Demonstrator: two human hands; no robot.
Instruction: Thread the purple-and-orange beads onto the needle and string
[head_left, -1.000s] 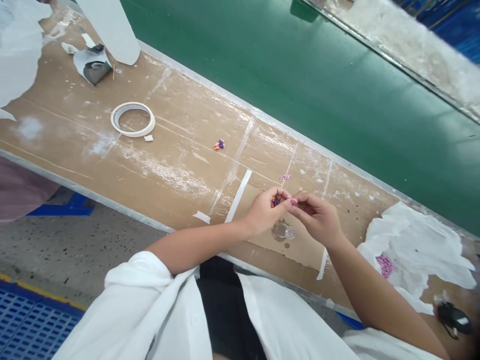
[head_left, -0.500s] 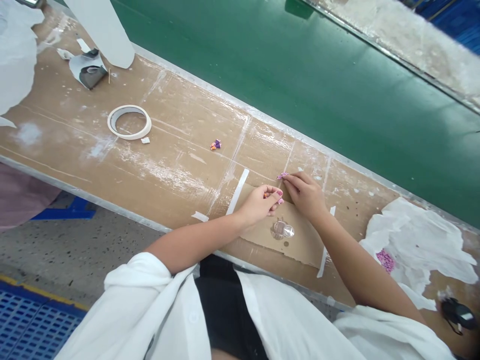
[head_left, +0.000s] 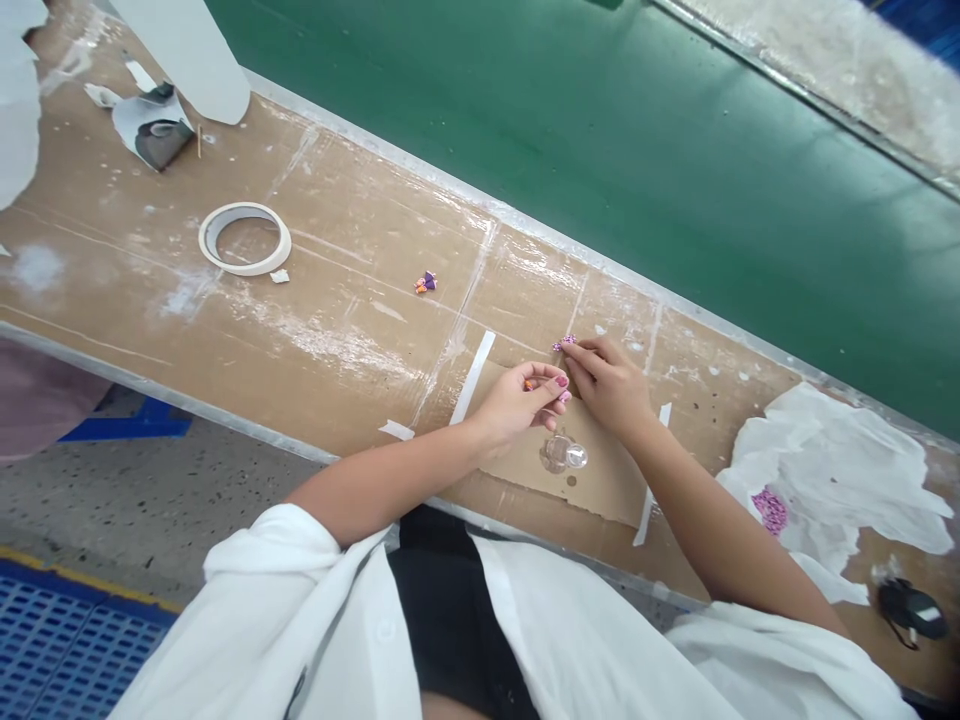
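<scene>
Over the brown cardboard sheet (head_left: 615,480), my left hand (head_left: 517,402) is closed in a pinch around a small figure with orange and pink parts (head_left: 564,396), mostly covered by the fingers. Beyond it, the bent fingertips of my right hand (head_left: 611,388) are together on the table at a few tiny pink-purple pieces (head_left: 568,341); whether one is pinched is too small to tell. A clear plastic piece (head_left: 564,454) with rounded lobes lies on the cardboard below my hands. To the left, a small purple-and-orange figure (head_left: 426,283) rests on the table.
A roll of masking tape (head_left: 281,252) lies left on the brown-covered table (head_left: 345,330). White tape strips (head_left: 474,378) edge the cardboard. At right, a crumpled white sheet (head_left: 840,460) carries a pink-purple pile (head_left: 769,511), near a black object (head_left: 911,608). A green surface (head_left: 525,120) runs behind.
The camera view has shifted slightly. The tiny pink-purple pieces by my right fingertips look a little more spread out. My left hand keeps its pinch, turned slightly.
</scene>
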